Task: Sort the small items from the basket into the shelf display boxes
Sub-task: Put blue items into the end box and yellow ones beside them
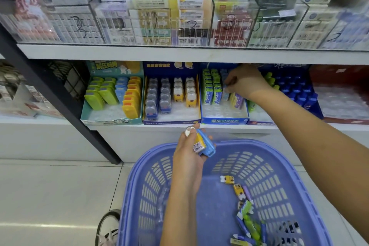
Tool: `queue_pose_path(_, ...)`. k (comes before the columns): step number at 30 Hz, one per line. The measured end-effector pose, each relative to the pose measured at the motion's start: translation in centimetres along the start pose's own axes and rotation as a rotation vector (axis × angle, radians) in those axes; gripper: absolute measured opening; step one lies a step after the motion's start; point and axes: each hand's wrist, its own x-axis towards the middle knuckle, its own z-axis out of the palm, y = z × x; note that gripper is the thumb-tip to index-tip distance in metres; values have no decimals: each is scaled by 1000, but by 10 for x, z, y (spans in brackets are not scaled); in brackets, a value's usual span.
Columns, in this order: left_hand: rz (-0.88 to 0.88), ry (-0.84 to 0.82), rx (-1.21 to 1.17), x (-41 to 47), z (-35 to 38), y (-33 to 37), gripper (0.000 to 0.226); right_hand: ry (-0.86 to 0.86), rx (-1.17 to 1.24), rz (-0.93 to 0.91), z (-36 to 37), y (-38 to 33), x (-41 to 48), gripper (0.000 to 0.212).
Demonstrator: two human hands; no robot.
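My right hand (246, 82) reaches into the blue display box (224, 120) on the lower shelf (219, 126). Its fingers (231, 83) pinch a pale blue pack (226, 94) among the green and purple ones. My left hand (188, 154) hovers above the far rim of the purple basket (279, 156), fingers curled round 2 small items (205, 146), 1 yellow and 1 blue. Loose packs (246, 212) lie along the basket's right side.

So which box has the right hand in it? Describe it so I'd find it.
Look at the white lower shelf above the purple plastic basket. Right of the dark blue box of bear-shaped items sits a bright blue cardboard display box, with the right hand inside. Unlike its neighbours, it holds flat green, pale blue and purple packets in rows.
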Motion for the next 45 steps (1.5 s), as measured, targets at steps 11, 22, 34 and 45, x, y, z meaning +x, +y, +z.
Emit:
queue_pose_path(11,-46,69,-112,-3,4,6,21,121,327,13,-2,-26,-60,19)
queue_pose_path(22,-66,-29,-125,-22,7,13,38,-101,393,-261,43,-68,-165,57)
queue_pose_path(34,130,-6,-1,-16,-13,28,42,101,154,-186,50,-110,-138,18)
queue_pose_path(45,168,130,-80,-2,-45,43,25,109,650,-160,41,-107,-45,42)
